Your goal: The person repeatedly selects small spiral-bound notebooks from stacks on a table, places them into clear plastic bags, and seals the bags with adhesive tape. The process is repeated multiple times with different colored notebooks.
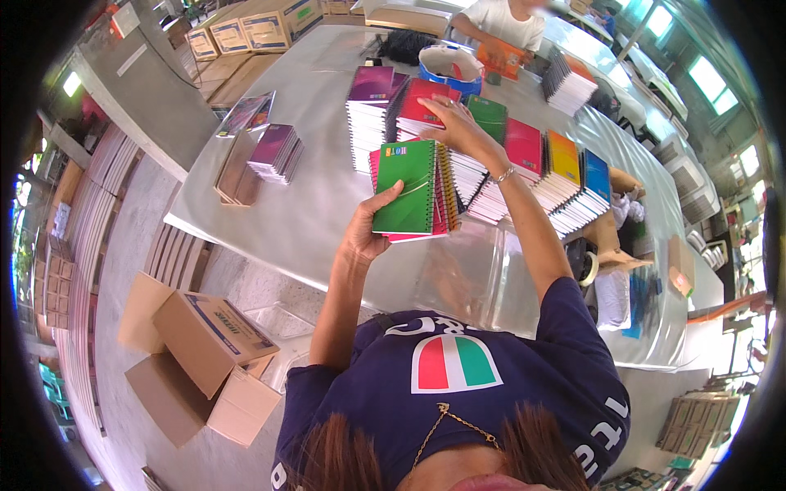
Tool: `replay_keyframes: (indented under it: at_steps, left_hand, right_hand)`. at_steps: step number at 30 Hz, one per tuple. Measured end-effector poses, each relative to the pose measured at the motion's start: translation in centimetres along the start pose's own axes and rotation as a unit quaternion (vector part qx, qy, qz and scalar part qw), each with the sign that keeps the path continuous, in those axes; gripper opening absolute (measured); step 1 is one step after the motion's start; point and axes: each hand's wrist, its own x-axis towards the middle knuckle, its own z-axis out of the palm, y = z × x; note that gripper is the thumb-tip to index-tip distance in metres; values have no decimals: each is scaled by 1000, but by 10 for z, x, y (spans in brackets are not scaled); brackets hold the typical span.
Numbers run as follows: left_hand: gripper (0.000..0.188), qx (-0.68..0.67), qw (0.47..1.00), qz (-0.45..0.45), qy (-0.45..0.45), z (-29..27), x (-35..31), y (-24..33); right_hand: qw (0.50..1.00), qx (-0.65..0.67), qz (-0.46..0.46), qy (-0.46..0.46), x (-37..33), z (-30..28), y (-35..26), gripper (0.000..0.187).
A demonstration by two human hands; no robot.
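Note:
My left hand (pixel 367 225) grips a small bundle of spiral notebooks, thumb across the green notebook (pixel 405 192) on top; red and yellow edges show beneath it. My right hand (pixel 463 127) reaches over the row of stacks, its fingers stretched out on or just above a red notebook (pixel 419 96); contact is hard to make out. Left of that stands a purple notebook stack (pixel 370 86). To its right follow a green stack (pixel 489 117), a pinkish-red stack (pixel 522 147), a yellow stack (pixel 563 158) and a blue stack (pixel 596 174).
A smaller purple stack (pixel 274 154) sits on the left of the plastic-covered table (pixel 327 90). Behind the row is a blue-and-white round container (pixel 450 65). Across the table a person (pixel 512 33) handles something orange. An open carton (pixel 196 344) lies on the floor at lower left.

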Motion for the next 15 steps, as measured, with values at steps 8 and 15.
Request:
replay_keyframes:
  at_steps: [8,15]
  left_hand:
    - [54,11,994,106,36,-43,16,20]
    - [61,-62,992,110,-23,-60,13,44]
  right_hand:
    - [993,64,62,83,0,-29,-53,26]
    - [969,228,-52,-83,6,-51,-117,20]
